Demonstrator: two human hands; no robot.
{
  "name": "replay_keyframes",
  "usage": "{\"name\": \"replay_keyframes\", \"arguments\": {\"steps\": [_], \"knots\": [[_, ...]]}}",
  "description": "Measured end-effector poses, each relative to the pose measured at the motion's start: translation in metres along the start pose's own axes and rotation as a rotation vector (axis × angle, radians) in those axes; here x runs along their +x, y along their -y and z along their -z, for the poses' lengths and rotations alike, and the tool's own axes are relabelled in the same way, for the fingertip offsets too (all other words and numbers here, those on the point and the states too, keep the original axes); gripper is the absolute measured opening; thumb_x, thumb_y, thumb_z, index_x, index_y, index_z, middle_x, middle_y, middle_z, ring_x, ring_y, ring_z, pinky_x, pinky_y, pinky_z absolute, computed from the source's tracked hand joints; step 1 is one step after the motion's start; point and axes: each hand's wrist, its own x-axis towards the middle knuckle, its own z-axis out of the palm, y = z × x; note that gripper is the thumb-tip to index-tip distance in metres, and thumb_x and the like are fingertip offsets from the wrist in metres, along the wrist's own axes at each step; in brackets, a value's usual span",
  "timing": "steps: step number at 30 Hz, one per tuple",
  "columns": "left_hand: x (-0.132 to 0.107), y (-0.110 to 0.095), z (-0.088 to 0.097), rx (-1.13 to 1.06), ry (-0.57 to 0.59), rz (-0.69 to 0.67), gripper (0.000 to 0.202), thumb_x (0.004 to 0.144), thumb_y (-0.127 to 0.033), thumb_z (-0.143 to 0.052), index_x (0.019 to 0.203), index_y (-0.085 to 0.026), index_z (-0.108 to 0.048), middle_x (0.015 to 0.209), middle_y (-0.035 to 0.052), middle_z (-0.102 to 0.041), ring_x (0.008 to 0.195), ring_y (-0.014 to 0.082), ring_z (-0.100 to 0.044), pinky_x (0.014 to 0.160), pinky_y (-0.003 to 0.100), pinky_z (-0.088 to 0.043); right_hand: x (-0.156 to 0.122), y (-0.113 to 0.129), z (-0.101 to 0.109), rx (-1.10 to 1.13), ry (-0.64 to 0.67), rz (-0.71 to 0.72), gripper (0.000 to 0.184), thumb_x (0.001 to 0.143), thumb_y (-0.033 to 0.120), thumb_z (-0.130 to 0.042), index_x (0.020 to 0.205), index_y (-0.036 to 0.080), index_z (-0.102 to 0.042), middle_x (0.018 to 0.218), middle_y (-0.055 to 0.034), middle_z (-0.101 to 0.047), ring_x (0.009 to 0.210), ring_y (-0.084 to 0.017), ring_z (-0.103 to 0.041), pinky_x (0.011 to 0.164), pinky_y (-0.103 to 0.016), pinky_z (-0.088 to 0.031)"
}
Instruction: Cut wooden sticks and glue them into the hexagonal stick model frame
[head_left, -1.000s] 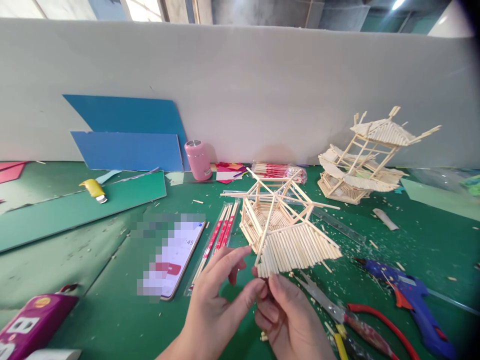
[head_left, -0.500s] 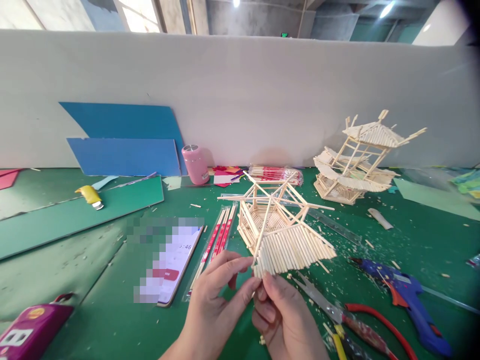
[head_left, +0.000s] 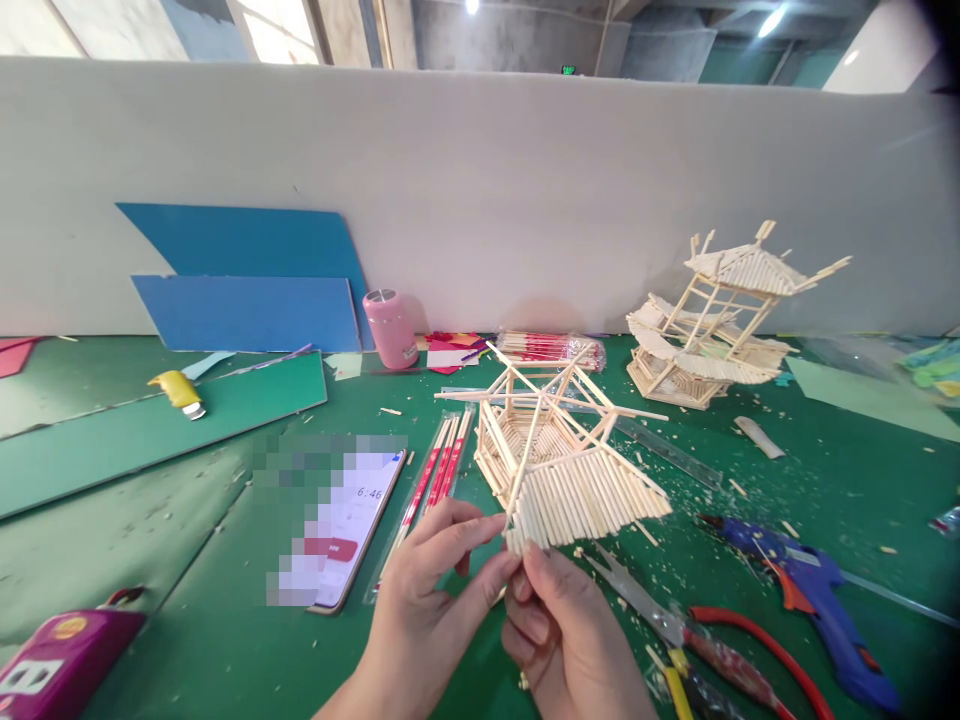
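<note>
Stick model (head_left: 540, 437) is sitting just R of frame ctr, slatted roof panel (head_left: 589, 500) facing the lower edge. R hand (head_left: 566, 620), lower ctr, is pinching panel's near corner btwn thumb & curled fingers. L hand (head_left: 435, 580), just beside it, is touching same corner w/ index tip; can't tell if it's gripping anything. Phone (head_left: 360, 520) is lying lower L, sleeved chopsticks (head_left: 442, 460) just beside. Scissors (head_left: 637, 592) & glue gun (head_left: 814, 572) are lying lower R; taller stick pagoda (head_left: 750, 268) is standing mid-R.
</note>
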Motion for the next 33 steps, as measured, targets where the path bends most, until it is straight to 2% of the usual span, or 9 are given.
{"name": "replay_keyframes", "arguments": {"steps": [13, 19, 27, 30, 33], "knots": [[0.000, -0.001, 0.000, 0.012, 0.008, -0.031, 0.025, 0.073, -0.009, -0.062, 0.095, -0.021, -0.064, 0.080, 0.0025, -0.058, 0.055, 0.0091, -0.052, 0.046, 0.021, -0.048, 0.000, -0.001, -0.001, 0.043, -0.004, -0.012, 0.031, 0.062, 0.038, -0.076, 0.055, 0.014, -0.057, 0.051, 0.0056, -0.045, 0.040, -0.001, -0.032, 0.040, -0.015, -0.022], [0.001, -0.005, 0.001, 0.118, -0.019, -0.059, 0.020, 0.071, -0.009, -0.064, 0.090, -0.017, -0.064, 0.082, 0.0038, -0.058, 0.057, 0.0098, -0.053, 0.044, 0.020, -0.048, -0.001, -0.001, -0.002, 0.098, 0.014, -0.016, 0.028, 0.063, 0.034, -0.076, 0.056, 0.013, -0.059, 0.051, 0.0058, -0.046, 0.041, -0.001, -0.033, 0.040, -0.014, -0.023], [0.002, -0.005, -0.001, 0.142, -0.043, -0.058, 0.017, 0.072, -0.010, -0.063, 0.086, -0.018, -0.066, 0.077, 0.0022, -0.058, 0.055, 0.0097, -0.053, 0.044, 0.020, -0.047, -0.003, 0.001, -0.002, 0.122, 0.021, -0.071, 0.026, 0.062, 0.035, -0.076, 0.058, 0.014, -0.061, 0.055, 0.0055, -0.045, 0.043, -0.001, -0.033, 0.040, -0.015, -0.024], [0.002, -0.006, -0.002, 0.150, -0.059, -0.065, 0.017, 0.071, -0.011, -0.064, 0.086, -0.019, -0.066, 0.076, 0.0018, -0.058, 0.055, 0.0100, -0.054, 0.043, 0.020, -0.046, -0.007, 0.001, 0.003, 0.074, 0.046, -0.083, 0.025, 0.064, 0.037, -0.074, 0.064, 0.015, -0.065, 0.058, 0.0047, -0.046, 0.043, -0.001, -0.032, 0.040, -0.015, -0.023], [0.001, -0.008, -0.004, 0.174, -0.069, -0.062, 0.016, 0.072, -0.012, -0.063, 0.086, -0.019, -0.066, 0.078, 0.0019, -0.058, 0.054, 0.0099, -0.053, 0.042, 0.020, -0.045, -0.016, 0.005, 0.013, -0.064, 0.040, -0.044, 0.029, 0.063, 0.041, -0.074, 0.077, 0.016, -0.068, 0.061, 0.0037, -0.048, 0.042, -0.001, -0.032, 0.040, -0.015, -0.023]]}}
